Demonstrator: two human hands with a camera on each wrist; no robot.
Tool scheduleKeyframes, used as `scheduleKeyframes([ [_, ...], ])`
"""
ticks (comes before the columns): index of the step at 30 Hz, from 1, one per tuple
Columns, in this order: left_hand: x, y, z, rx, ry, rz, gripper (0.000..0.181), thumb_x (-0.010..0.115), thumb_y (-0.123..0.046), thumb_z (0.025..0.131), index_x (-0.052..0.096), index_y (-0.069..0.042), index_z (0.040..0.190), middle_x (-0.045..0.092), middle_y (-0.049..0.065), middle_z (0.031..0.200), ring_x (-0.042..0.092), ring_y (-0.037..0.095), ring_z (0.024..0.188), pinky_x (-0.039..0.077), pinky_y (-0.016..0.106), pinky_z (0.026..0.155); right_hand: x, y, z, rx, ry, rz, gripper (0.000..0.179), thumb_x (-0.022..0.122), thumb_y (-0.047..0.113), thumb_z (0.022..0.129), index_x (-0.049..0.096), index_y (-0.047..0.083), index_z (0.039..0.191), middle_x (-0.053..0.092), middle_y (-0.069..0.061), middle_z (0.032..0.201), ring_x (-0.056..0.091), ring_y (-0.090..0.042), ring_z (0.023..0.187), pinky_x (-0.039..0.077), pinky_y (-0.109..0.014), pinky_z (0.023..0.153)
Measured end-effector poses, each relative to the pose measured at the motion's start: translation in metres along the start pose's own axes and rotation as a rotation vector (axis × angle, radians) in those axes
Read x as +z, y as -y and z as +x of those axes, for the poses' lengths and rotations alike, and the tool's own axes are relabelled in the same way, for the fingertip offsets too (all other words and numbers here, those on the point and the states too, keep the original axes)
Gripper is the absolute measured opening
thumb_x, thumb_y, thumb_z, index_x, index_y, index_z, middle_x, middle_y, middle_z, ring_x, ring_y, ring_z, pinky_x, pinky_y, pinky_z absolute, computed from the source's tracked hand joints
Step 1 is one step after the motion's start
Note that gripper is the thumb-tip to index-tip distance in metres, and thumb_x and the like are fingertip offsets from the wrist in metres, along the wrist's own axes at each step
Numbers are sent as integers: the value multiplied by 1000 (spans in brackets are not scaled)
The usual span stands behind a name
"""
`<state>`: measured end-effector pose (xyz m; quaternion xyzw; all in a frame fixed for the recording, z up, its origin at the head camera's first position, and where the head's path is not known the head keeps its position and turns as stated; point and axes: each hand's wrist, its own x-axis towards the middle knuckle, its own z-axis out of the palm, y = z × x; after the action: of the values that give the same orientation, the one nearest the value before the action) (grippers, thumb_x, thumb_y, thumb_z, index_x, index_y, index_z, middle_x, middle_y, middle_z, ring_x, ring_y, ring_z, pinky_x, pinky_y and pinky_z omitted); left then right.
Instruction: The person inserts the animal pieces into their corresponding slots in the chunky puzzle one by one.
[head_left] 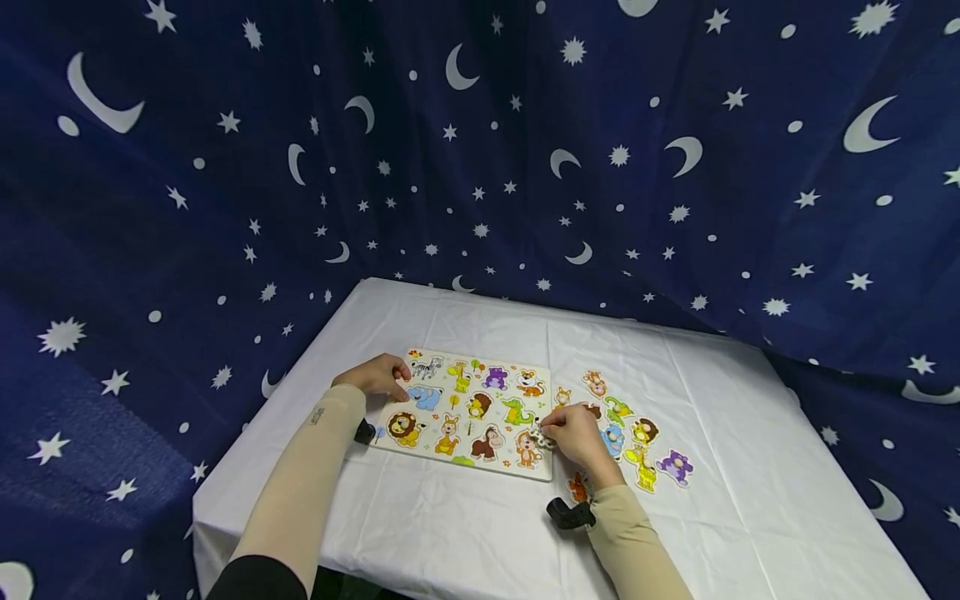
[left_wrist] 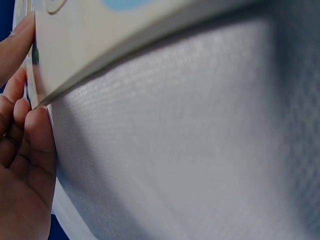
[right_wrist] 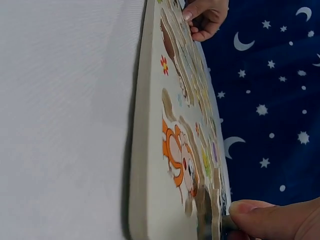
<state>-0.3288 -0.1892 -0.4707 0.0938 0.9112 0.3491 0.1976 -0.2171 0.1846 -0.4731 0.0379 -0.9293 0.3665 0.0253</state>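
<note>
A wooden animal puzzle board point(head_left: 465, 421) lies on the table with printed animals in cut-out recesses. My left hand point(head_left: 377, 375) grips its left edge; in the left wrist view the thumb point(left_wrist: 17, 45) lies over the top face and curled fingers rest by the rim. My right hand point(head_left: 576, 435) pinches a black-and-white puzzle piece point(head_left: 542, 437) above the board's right edge, beside the monkey picture point(head_left: 527, 450). Fingers hide much of that piece. In the right wrist view the right thumb point(right_wrist: 265, 220) is close to the board.
Loose animal pieces lie right of the board, among them a purple one point(head_left: 676, 467), a giraffe point(head_left: 642, 468), a blue one point(head_left: 612, 439) and a crocodile point(head_left: 618, 410). An orange piece point(head_left: 578, 487) is by the right wrist. A white cloth point(head_left: 450, 529) covers the table; a starry curtain point(head_left: 480, 150) hangs behind.
</note>
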Motion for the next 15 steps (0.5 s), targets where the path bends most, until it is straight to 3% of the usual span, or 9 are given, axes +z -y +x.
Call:
scheduleKeyframes([
  [15,1,0,-1,-10,0,18,32,84,-7,78,63,-5,101,48,3,89,46,19,86,37,32,78,8,15,11,-21,-22,-41,7,74,3,83,80,5,86,77,-11,93,69,-31,94,53,-44,85],
])
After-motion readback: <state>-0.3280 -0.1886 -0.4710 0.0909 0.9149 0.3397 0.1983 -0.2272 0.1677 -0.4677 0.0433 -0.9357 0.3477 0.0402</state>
